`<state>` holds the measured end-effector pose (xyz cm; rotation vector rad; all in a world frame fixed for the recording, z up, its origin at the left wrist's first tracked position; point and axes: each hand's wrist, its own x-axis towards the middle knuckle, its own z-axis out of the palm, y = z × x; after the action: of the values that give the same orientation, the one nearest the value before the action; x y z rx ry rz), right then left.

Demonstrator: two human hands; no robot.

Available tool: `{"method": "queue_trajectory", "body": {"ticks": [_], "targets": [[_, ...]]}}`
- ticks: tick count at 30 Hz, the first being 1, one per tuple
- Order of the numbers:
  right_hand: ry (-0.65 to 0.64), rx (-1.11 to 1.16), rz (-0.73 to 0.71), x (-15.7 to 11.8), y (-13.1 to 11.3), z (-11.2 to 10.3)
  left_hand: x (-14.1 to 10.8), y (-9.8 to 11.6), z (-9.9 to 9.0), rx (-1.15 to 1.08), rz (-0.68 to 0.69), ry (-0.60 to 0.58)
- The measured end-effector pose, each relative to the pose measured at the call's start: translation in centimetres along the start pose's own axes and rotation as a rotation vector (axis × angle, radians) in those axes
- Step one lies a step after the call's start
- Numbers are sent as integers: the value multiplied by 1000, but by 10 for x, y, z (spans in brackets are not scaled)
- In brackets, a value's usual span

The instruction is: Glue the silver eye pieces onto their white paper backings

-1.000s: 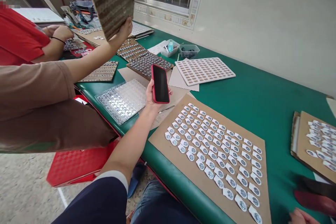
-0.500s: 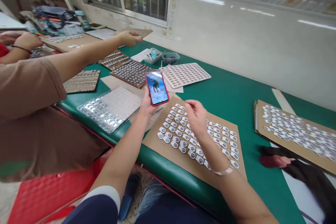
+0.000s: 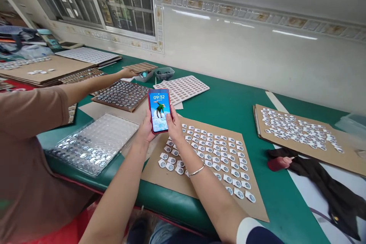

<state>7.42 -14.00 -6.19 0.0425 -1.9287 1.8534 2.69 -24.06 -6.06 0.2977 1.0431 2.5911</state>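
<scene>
A smartphone [image 3: 160, 112] in a red case is held upright between both hands, its lit screen showing 09:32 over a picture of a figure on snow. My left hand [image 3: 145, 129] grips its lower left side. On the other side, my right hand [image 3: 175, 125] is closed around the right edge, thumb near the screen. Below my right forearm, which wears a silver bangle [image 3: 197, 170], lies a cardboard sheet [image 3: 160, 177] bearing rows of small white tags with round dark centres [image 3: 224, 168]. My forearm hides part of the rows.
A clear plastic tray of shiny round pieces [image 3: 94, 146] lies left. A co-worker's arm [image 3: 97, 84] reaches across, holding a slotted board [image 3: 140, 68]. At right are another tag-covered cardboard [image 3: 300, 129], a red bottle [image 3: 278, 163] and dark cloth [image 3: 326, 187]. A white slotted board [image 3: 188, 87] lies behind the phone.
My right hand has come from above the tags to the phone and now holds it too. The screen now shows the time. The co-worker's hand with the board has lowered. The view has shifted right.
</scene>
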Motion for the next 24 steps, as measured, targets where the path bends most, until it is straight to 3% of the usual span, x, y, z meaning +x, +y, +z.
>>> {"method": "queue_trajectory", "body": {"ticks": [18, 24], "targets": [[4, 137, 76, 7, 9, -4, 0, -6, 5, 85, -2, 93], [34, 389, 158, 14, 20, -2, -2, -9, 10, 123, -17, 63]]}}
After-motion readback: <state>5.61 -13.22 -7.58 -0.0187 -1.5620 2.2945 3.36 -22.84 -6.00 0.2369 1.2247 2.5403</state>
